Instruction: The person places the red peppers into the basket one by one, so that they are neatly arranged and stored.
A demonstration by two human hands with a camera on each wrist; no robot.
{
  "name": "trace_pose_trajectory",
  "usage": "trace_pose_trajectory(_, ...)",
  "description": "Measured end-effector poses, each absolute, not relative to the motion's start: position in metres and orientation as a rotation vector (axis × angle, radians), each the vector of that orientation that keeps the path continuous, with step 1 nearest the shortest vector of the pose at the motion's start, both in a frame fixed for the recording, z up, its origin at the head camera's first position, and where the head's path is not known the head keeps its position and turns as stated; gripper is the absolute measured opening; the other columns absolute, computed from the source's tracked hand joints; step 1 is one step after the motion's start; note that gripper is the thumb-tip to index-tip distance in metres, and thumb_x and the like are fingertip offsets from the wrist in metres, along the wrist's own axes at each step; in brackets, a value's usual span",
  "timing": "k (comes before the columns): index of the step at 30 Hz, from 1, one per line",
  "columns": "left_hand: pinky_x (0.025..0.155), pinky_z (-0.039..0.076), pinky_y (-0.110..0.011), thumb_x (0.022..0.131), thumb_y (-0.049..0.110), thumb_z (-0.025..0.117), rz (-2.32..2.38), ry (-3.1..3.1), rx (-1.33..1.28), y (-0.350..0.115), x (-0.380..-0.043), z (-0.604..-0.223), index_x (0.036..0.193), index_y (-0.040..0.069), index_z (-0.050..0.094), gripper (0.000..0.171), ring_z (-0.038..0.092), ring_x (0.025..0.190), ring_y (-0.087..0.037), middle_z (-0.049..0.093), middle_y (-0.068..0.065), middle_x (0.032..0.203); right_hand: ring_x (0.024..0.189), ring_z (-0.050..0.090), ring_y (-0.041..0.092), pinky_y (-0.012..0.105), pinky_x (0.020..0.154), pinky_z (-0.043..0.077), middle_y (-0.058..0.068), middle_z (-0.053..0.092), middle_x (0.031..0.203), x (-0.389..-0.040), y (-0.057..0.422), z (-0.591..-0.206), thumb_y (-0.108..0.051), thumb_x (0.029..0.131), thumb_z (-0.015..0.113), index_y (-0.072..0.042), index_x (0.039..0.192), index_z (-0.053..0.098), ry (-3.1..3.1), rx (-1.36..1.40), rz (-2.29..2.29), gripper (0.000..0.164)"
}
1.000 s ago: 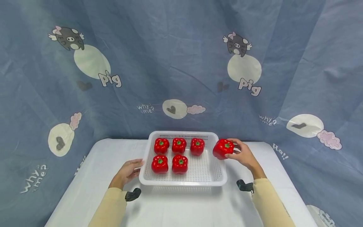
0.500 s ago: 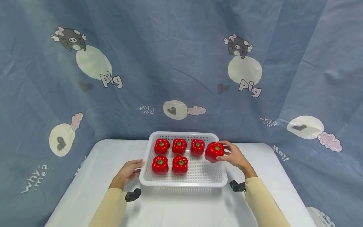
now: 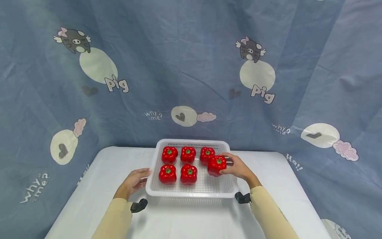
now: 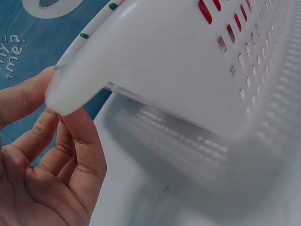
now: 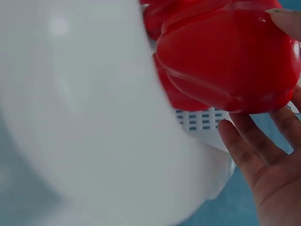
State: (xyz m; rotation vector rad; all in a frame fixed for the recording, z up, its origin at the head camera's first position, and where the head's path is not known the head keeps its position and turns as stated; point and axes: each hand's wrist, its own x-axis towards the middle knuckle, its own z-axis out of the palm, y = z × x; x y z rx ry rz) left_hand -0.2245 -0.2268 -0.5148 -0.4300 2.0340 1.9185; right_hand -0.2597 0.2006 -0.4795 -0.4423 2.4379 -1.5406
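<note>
My right hand (image 3: pixel 237 167) grips a red bell pepper (image 3: pixel 217 166) by its right side, over the right half of a white plastic basket (image 3: pixel 191 194). In the right wrist view the thumb lies on one side of this bell pepper (image 5: pixel 230 56) and the fingers on the other. On the left, my left hand (image 3: pixel 135 180) pinches the basket's side rim (image 4: pixel 80 92) between thumb and fingers. Inside the basket sit several more red bell peppers with green stems, such as one at front left (image 3: pixel 167 174) and one at back right (image 3: pixel 206 156), partly hidden by the held one.
The basket stands on a white-covered table (image 3: pixel 191 222). Behind it hangs a blue cloth (image 3: pixel 191 79) printed with pigs and words. The basket's wall (image 5: pixel 94 117) fills much of the right wrist view.
My right hand has carried the bell pepper leftward and a little toward me, from over the basket's right rim to beside the other peppers. The left hand keeps its place on the rim.
</note>
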Motion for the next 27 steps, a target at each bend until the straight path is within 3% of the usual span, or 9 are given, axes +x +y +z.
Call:
trace_pose_trajectory(11,0.081,0.056,-0.031,0.092,0.021,0.066,1.924,2.029,-0.437,-0.228,-0.224,-0.515,0.135,-0.006,0.048,0.053,0.064,0.095,-0.020,0.061,-0.016,0.123,0.120,0.052,0.038,0.048,0.093,0.049,0.015,0.056,0.131,-0.271,0.186,-0.472,-0.006,0.071,0.081,-0.003,0.136,0.050,2.475,-0.418,-1.365,0.072)
trace_pose_trajectory(27,0.081,0.056,-0.032,0.092,0.020,0.067,1.919,2.029,-0.459,-0.226,-0.227,-0.515,0.134,-0.005,0.049,0.053,0.064,0.096,-0.021,0.060,-0.018,0.125,0.120,0.051,0.033,0.042,0.087,0.054,0.010,0.055,0.130,-0.289,0.168,-0.475,0.000,0.068,0.082,-0.010,0.126,0.058,2.411,-0.413,-1.155,0.063)
